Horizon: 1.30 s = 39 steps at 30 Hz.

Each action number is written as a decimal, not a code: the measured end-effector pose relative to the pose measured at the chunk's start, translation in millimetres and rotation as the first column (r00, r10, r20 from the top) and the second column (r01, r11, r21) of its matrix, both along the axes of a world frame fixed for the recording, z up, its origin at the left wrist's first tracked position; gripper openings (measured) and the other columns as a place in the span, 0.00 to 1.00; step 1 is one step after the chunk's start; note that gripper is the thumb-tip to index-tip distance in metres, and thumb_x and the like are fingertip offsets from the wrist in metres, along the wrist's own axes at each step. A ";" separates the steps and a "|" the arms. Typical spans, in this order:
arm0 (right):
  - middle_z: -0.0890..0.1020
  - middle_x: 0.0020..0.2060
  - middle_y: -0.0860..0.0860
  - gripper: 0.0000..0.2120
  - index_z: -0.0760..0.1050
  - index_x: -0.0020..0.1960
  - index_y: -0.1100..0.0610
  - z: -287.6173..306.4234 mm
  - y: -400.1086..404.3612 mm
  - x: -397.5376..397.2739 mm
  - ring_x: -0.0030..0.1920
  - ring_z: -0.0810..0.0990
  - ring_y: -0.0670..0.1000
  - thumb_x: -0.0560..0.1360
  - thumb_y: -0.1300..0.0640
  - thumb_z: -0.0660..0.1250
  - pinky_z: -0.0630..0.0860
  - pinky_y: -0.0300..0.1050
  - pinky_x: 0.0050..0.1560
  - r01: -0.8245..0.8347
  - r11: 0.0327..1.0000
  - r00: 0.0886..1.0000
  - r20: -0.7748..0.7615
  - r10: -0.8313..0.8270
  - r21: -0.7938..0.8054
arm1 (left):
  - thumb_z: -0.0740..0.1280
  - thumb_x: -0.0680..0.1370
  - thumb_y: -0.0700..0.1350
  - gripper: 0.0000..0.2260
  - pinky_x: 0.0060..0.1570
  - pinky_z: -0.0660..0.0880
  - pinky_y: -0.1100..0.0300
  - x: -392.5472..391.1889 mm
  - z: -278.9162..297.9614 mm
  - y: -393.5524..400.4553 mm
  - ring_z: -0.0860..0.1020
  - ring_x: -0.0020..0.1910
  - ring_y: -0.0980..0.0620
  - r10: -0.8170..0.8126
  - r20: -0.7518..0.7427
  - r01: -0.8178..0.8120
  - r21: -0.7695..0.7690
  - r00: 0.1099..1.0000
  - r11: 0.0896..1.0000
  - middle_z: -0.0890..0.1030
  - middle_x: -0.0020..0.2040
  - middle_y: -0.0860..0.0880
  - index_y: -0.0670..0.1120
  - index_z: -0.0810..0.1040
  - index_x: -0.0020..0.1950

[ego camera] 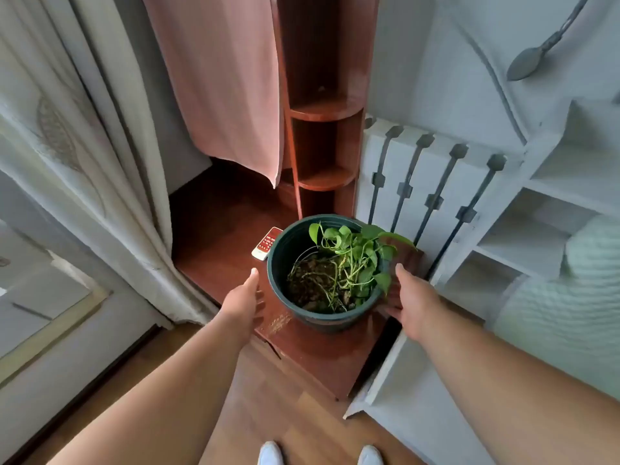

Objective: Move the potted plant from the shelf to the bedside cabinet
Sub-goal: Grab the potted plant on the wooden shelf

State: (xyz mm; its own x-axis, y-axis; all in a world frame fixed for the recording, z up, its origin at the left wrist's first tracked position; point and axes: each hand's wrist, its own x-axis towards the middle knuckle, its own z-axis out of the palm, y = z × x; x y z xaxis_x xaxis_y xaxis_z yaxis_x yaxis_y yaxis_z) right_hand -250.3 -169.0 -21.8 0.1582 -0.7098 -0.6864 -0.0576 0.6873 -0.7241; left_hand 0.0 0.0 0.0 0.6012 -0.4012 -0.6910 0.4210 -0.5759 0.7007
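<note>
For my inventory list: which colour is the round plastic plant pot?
Dark green round plastic pot, seen best in the head view.

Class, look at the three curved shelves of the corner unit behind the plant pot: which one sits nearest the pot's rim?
The lowest curved shelf, just above the green pot; the middle shelf sits higher, and the top one is barely visible.

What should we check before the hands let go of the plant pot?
1. Pot sitting on the cabinet top: ok, looks set down.
2. Pot upright: ok.
3. Pot away from the front corner: not ok, it is close.
4. Remote clear of the pot: cannot tell, it lies right beside the rim.
5. Left hand off the pot: ok, a gap shows.
6. Right hand off the pot: cannot tell, its fingers are against the side.
</note>
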 end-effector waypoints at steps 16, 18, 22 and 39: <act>0.90 0.48 0.55 0.19 0.85 0.60 0.53 -62.9 -0.3 40.1 0.50 0.87 0.58 0.91 0.45 0.59 0.83 0.53 0.44 0.243 0.951 0.968 0.012 -0.250 0.191 | 0.58 0.93 0.51 0.21 0.34 0.90 0.52 43.1 -77.7 -61.2 0.89 0.41 0.43 -0.123 -0.137 0.119 -0.040 0.983 0.992 0.92 0.33 0.49 0.44 0.89 0.57; 0.89 0.58 0.56 0.21 0.84 0.69 0.55 -69.1 -2.9 41.5 0.58 0.88 0.61 0.91 0.43 0.59 0.85 0.56 0.52 0.240 0.950 0.965 0.057 -0.256 0.198 | 0.59 0.92 0.46 0.19 0.29 0.88 0.55 42.8 -82.0 -66.7 0.88 0.40 0.43 -0.132 -0.142 0.130 -0.026 0.981 0.991 0.91 0.31 0.49 0.43 0.88 0.55; 0.87 0.71 0.60 0.26 0.82 0.78 0.57 -76.1 -3.8 47.8 0.68 0.87 0.63 0.91 0.42 0.59 0.85 0.57 0.59 0.231 0.951 0.961 0.106 -0.256 0.205 | 0.61 0.89 0.38 0.16 0.40 0.91 0.49 46.4 -88.4 -72.7 0.86 0.50 0.37 -0.154 -0.138 0.154 -0.014 0.978 0.988 0.91 0.55 0.37 0.36 0.88 0.63; 0.86 0.75 0.61 0.29 0.81 0.80 0.56 -6.5 -10.3 57.7 0.76 0.83 0.67 0.91 0.38 0.59 0.73 0.72 0.82 -0.040 0.989 0.917 0.399 -0.020 0.140 | 0.69 0.84 0.65 0.27 0.76 0.79 0.30 36.0 -22.7 -81.1 0.88 0.69 0.34 -0.258 -0.267 0.156 -0.350 0.929 0.924 0.91 0.69 0.41 0.46 0.89 0.72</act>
